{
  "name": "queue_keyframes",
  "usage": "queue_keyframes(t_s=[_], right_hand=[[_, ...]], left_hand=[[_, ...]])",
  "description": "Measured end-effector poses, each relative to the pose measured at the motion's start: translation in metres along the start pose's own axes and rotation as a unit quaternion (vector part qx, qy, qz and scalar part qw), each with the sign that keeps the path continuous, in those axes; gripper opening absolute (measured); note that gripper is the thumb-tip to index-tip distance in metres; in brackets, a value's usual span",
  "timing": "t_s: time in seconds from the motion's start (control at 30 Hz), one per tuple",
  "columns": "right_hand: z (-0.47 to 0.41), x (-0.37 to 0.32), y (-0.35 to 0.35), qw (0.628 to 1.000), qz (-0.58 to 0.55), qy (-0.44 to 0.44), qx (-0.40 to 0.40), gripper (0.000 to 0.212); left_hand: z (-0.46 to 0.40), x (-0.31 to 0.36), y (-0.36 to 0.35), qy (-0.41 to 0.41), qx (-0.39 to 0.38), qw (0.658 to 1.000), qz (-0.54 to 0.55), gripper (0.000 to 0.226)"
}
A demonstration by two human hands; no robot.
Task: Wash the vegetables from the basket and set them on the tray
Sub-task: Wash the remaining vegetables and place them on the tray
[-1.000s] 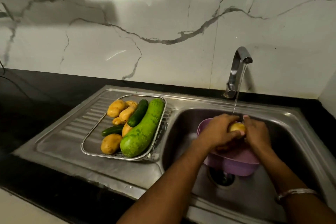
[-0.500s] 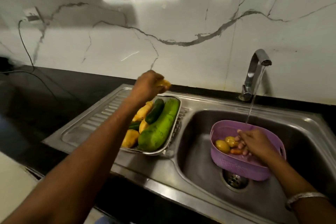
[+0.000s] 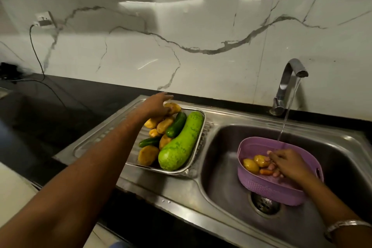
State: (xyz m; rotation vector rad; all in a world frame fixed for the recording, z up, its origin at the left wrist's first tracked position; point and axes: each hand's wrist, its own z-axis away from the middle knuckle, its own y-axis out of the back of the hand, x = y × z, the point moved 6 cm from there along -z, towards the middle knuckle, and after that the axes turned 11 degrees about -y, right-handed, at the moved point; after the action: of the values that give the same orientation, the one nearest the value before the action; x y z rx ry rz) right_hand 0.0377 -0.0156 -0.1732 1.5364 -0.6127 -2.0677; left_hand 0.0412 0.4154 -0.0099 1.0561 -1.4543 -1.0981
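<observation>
A steel tray [image 3: 193, 167] on the drainboard holds a big green gourd [image 3: 181, 143], a dark cucumber [image 3: 176, 124], a smaller cucumber [image 3: 149, 141] and several potatoes. My left hand [image 3: 156, 104] reaches over the tray's far end, fingers straight, touching a potato [image 3: 173, 107] that lies on top of the pile. In the sink stands a purple basket [image 3: 271, 189] under running water. It holds two potatoes [image 3: 250, 165] and a carrot [image 3: 265, 171]. My right hand [image 3: 287, 163] is inside the basket with its fingertips resting on those vegetables.
The faucet [image 3: 289, 78] at the back right pours a thin stream into the basket. The steel sink basin [image 3: 221, 177] has a drain [image 3: 265, 203] just below the basket. A wall socket with a cable [image 3: 43, 20] sits at the far left above the black counter [image 3: 60, 110].
My left hand carried a washed potato from the tap to the tray, lowered it onto the far end of the pile and straightened its fingers. My right hand dropped into the basket.
</observation>
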Motion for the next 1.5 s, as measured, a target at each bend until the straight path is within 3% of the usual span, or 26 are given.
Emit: queue_keyframes(t_s=[0.17,0.27,0.43,0.7,0.8,1.0,1.13,1.23,1.3,1.4,1.5], right_hand=[[-0.005,0.002,0.008,0.999,-0.009,-0.009,0.029,0.023],[-0.006,0.009,0.023,0.997,-0.016,-0.034,0.07,0.023],[-0.013,0.028,0.043,0.99,0.0,-0.082,0.117,0.032],[-0.02,0.032,0.049,0.972,0.12,-0.133,0.153,0.034],[-0.017,0.024,0.051,0.968,0.145,-0.128,0.159,0.028],[-0.025,0.023,0.043,0.972,0.148,-0.117,0.144,0.032],[-0.027,0.025,0.046,0.97,0.162,-0.115,0.143,0.029],[-0.029,0.023,0.045,0.972,0.166,-0.101,0.135,0.008],[-0.033,0.022,0.037,0.978,0.174,-0.062,0.093,0.019],[-0.038,0.023,0.023,0.988,0.15,-0.003,0.018,0.02],[-0.031,0.014,0.025,0.998,0.053,0.039,0.022,0.01]], left_hand=[[-0.007,0.044,0.007,-0.038,0.159,0.984,0.07,0.041],[-0.02,0.108,0.002,-0.097,0.197,0.97,0.108,0.035],[-0.045,0.214,-0.065,-0.182,0.114,0.953,0.212,0.033],[-0.044,0.313,-0.251,-0.186,-0.201,0.949,0.159,0.027],[-0.039,0.315,-0.281,-0.193,-0.197,0.958,0.075,0.042],[-0.048,0.315,-0.295,-0.205,-0.166,0.964,-0.031,0.037],[-0.05,0.306,-0.288,-0.158,-0.168,0.973,0.022,0.037],[-0.06,0.296,-0.276,-0.123,-0.15,0.976,0.098,0.04],[-0.066,0.294,-0.264,-0.123,-0.124,0.969,0.175,0.034],[-0.072,0.289,-0.247,-0.094,-0.079,0.93,0.348,0.037],[-0.073,0.287,-0.235,-0.069,-0.023,0.887,0.456,0.041]])
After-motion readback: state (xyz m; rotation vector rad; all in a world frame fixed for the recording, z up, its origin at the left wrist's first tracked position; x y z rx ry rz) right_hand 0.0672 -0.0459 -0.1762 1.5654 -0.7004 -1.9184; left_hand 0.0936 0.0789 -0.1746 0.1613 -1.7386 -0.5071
